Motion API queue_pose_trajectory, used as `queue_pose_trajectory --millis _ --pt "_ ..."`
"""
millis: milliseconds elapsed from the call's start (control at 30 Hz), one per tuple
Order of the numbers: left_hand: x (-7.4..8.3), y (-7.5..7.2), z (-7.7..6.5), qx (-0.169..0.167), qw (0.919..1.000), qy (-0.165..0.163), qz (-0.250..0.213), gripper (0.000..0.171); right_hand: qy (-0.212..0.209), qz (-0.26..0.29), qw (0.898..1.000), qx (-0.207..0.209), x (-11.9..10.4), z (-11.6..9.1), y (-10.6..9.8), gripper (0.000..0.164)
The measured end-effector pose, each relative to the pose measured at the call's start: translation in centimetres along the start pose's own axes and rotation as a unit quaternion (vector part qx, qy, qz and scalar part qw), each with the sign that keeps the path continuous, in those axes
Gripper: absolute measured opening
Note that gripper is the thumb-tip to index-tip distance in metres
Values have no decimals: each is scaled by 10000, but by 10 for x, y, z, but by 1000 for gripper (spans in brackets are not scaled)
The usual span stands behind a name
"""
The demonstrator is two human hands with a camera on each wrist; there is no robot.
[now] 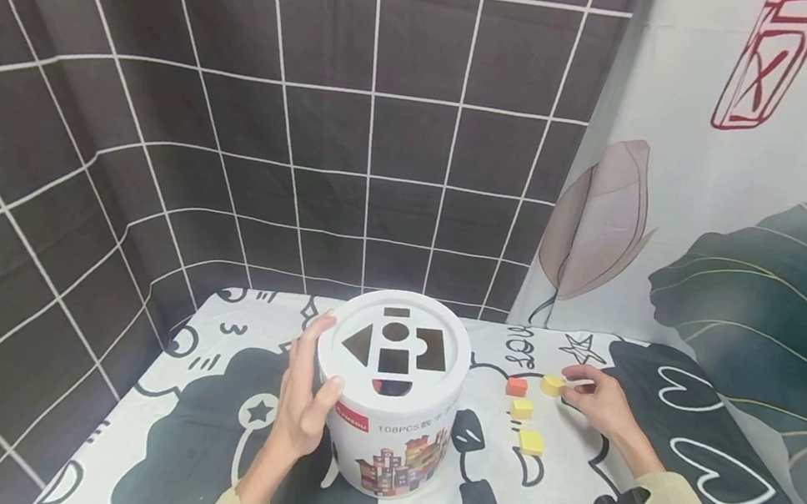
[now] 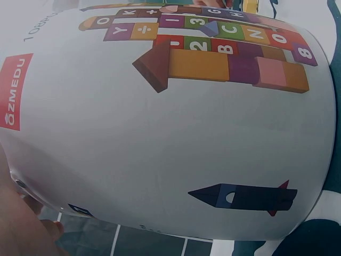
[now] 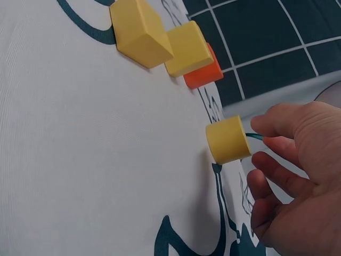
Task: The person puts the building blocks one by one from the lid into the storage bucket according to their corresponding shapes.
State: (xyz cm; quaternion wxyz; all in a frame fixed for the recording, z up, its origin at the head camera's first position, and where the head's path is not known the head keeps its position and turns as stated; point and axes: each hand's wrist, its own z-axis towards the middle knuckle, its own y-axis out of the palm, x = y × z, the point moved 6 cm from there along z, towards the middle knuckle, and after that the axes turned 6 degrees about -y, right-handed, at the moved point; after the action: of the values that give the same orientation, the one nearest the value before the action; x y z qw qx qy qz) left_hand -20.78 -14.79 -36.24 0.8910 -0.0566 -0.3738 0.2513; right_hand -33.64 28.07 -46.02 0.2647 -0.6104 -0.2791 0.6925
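In the head view, a white lidded bucket (image 1: 391, 444) with shape cut-outs in its lid (image 1: 350, 376) stands upright on the patterned cloth. My left hand (image 1: 306, 391) rests against its left side, thumb by the front rim and fingers extended along the side. Printed coloured blocks on the bucket wall (image 2: 176, 138) fill the left wrist view. Over on the right, my right hand (image 1: 600, 402) is beside a yellow cylinder block (image 1: 552, 385). The right wrist view shows a small gap between the fingertips and the cylinder (image 3: 228, 140); the fingers are loosely bent, holding nothing.
Left of the cylinder lie a red block (image 1: 516, 387), a yellow block (image 1: 522, 409) and another yellow block (image 1: 530, 443) nearer me. Something red shows through the lid's front opening. A dark gridded curtain (image 1: 409, 143) hangs behind the table, with a leaf-print curtain (image 1: 683, 194) at right.
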Motion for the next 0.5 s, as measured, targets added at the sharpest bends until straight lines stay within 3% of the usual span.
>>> queue_pose_trajectory --millis 500 --pt "0 -1 0 -30 10000 -47 21 71 -50 -68 9999 -121 9 9 7 41"
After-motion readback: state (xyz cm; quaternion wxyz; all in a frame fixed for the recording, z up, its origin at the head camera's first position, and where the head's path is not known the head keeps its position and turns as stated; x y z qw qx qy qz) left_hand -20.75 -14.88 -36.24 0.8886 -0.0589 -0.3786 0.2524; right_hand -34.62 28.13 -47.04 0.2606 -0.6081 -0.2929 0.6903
